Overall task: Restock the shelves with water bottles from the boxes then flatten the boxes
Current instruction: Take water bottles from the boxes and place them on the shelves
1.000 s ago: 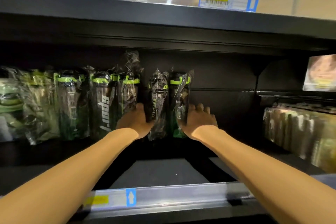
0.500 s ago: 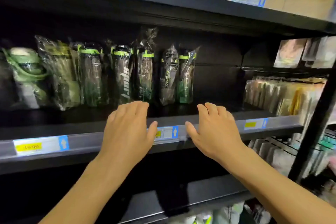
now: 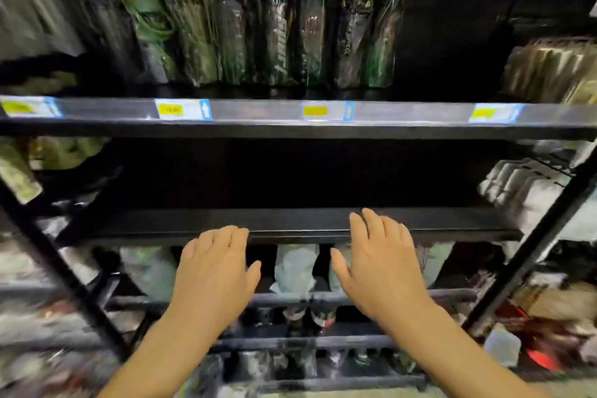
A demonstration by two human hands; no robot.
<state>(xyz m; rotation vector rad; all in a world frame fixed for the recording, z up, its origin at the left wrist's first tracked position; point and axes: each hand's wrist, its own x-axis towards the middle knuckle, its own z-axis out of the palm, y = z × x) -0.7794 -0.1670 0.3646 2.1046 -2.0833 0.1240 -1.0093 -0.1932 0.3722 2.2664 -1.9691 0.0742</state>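
Several dark water bottles with green lids, each in a clear plastic wrap, stand in a row at the back of the upper black shelf. My left hand and my right hand hover empty with relaxed fingers, palms down, in front of the edge of the lower black shelf. Both hands are well below the bottles and touch nothing. No box shows in this view.
Price tags line the upper shelf's silver strip. Packaged goods fill the right of that shelf. White wrapped items sit on a wire rack below the hands. Black slanted uprights frame the shelving at both sides.
Both hands let go of the two rightmost bottles and drew back out of the upper shelf, now down at the lower shelf's edge. The view has tilted downward.
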